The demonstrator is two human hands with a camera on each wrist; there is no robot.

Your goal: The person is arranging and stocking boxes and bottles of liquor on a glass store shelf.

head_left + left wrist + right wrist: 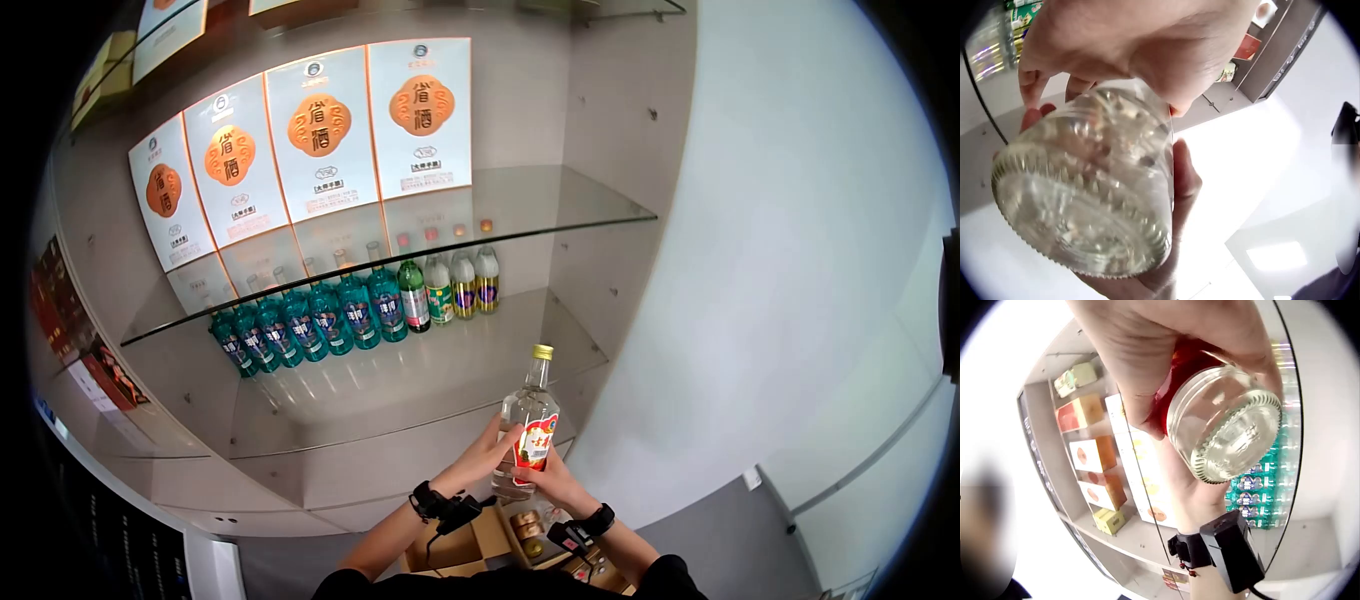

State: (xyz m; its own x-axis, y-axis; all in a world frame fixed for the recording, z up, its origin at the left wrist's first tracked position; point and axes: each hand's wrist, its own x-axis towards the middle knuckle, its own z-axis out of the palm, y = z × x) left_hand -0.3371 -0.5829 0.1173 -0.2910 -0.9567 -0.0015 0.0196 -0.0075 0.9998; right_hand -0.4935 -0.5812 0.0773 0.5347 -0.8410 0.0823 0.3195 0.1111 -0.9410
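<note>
A clear glass bottle (529,420) with a gold cap and a red label stands upright in front of the shelf, held in both hands. My left hand (487,452) grips its lower body from the left. My right hand (553,483) wraps round the labelled side from the right. In the left wrist view the left hand (1116,44) curls over the bottle's ribbed base (1085,206), with the right hand's fingers (1182,181) behind it. In the right wrist view the right hand (1166,344) grips the bottle (1229,422) by the red label, and the left hand (1194,494) holds its far side.
A glass shelf (560,230) runs above a lower shelf (400,380) that carries a row of teal bottles (310,320), a green bottle (413,290) and several lighter ones (465,280). White boxes with orange medallions (320,130) stand above. An open carton (470,545) lies below my arms.
</note>
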